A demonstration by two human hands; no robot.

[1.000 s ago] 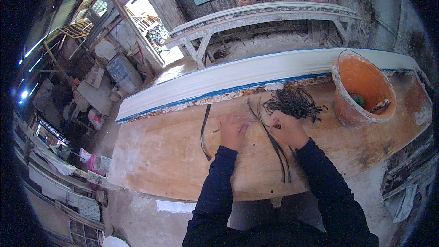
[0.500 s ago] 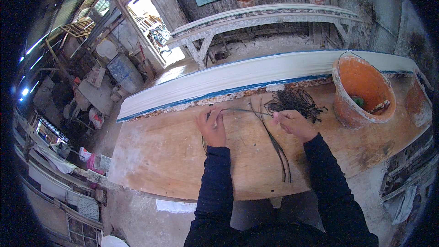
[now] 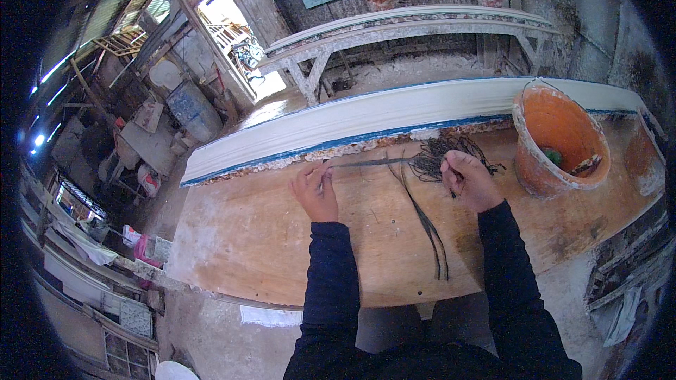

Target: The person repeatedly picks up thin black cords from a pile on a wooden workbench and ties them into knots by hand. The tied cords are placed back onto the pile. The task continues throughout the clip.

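A thin dark strand (image 3: pixel 370 163) is stretched nearly level above the wooden board. My left hand (image 3: pixel 315 193) pinches its left end between thumb and fingertips. My right hand (image 3: pixel 472 179) is closed in a pinch in line with the strand, though the strand's right part is hard to separate from the black tangle behind it. That tangle of thin black strands (image 3: pixel 440 149) lies on the board beside and beyond my right fingers. A few longer dark strands (image 3: pixel 424 222) lie loose between my forearms, running toward the near edge.
The wooden board (image 3: pixel 246 239) spans the work area before me. A long white moulding with blue edges (image 3: pixel 352 123) lies along its far side. An orange bucket (image 3: pixel 528 148) stands at the right, with another bucket (image 3: pixel 644 155) beyond it. A white-stained bench (image 3: pixel 415 36) stands behind.
My right hand has moved right and slightly away from me, to the tangle's near side. My left hand has shifted slightly left. The strand now looks straighter and longer between them.
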